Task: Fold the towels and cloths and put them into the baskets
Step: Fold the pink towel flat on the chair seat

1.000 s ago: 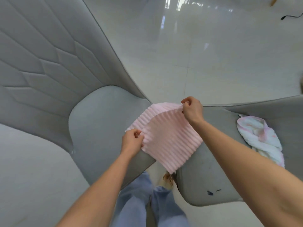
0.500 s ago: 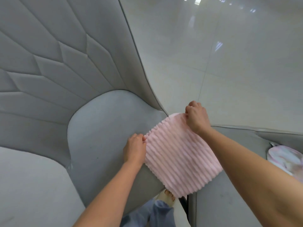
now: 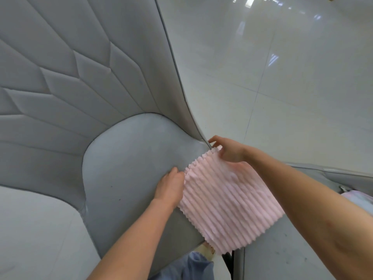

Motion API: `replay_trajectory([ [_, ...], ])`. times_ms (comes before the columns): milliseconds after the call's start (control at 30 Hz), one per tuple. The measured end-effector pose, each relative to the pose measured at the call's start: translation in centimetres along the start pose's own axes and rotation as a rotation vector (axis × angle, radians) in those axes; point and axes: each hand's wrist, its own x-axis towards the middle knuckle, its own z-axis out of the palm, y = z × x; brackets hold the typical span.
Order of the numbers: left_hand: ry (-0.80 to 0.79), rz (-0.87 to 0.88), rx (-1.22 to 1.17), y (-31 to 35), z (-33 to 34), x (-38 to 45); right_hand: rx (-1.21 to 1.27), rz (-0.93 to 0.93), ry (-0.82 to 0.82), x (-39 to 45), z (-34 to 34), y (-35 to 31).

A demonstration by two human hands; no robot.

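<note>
At frame centre, a pink cloth [image 3: 226,201] is pinched by the left hand [image 3: 170,186] and right hand [image 3: 228,150] on a chair [image 3: 129,168]; folding looks unfinished, no baskets are seen.

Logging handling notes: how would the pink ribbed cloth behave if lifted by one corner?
The pink cloth probably droops, since its near part hangs limply off the chair seat. Likely light: fingertips of both hands manage it. Ribbed pile suggests little slipperiness.
</note>
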Motion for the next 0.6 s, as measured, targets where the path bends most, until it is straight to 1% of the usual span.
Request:
replay_trajectory([
  [100,-0.007,0.029,0.017,-0.3,-0.9,-0.1,-0.225,-0.003,0.043,-0.2,-0.5,0.0],
  [200,0.052,0.040,-0.013,-1.2,-2.2,-0.8,-0.339,-0.027,0.114,-1.4,-0.7,0.1],
  [367,0.109,0.064,-0.130,-2.2,-6.0,-3.8,-0.362,0.018,0.260,-7.2,-2.0,-0.7],
  [500,0.184,0.113,-0.164,-0.9,-9.8,-7.5,-0.340,0.013,0.339,-13.4,-3.5,-2.2],
  [600,0.259,0.142,-0.153,0.6,-12.5,-11.2,-0.296,-0.017,0.476,-18.7,-4.7,-3.6],
])
